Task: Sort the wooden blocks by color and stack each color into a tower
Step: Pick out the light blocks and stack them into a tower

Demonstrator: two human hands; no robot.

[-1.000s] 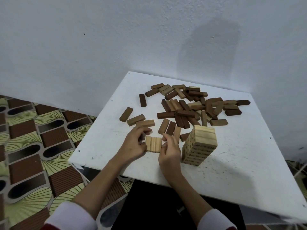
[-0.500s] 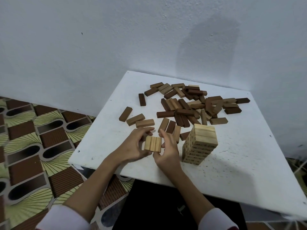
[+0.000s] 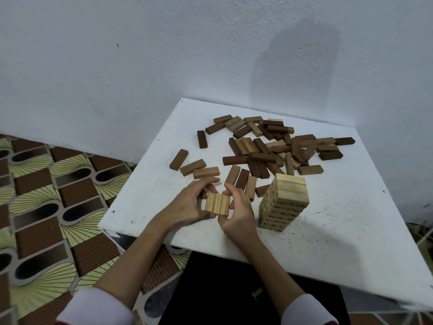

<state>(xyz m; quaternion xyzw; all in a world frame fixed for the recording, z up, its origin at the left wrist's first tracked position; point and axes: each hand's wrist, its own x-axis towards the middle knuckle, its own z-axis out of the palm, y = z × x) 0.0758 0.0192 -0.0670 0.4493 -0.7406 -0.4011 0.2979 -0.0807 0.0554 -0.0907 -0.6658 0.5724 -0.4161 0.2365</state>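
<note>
Item: three pale blocks (image 3: 217, 204), side by side; my left hand (image 3: 187, 205) and right hand (image 3: 239, 212) are pinching them between curled fingers. Pale tower (image 3: 284, 205) standing just right of my right hand. Loose brown blocks (image 3: 269, 148) lying beyond my fingertips.

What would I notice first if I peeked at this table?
Probably the pale block tower standing near the table's front. Just left of it, the left hand and right hand hold a row of three pale blocks. Behind lies a jumble of brown blocks.
</note>
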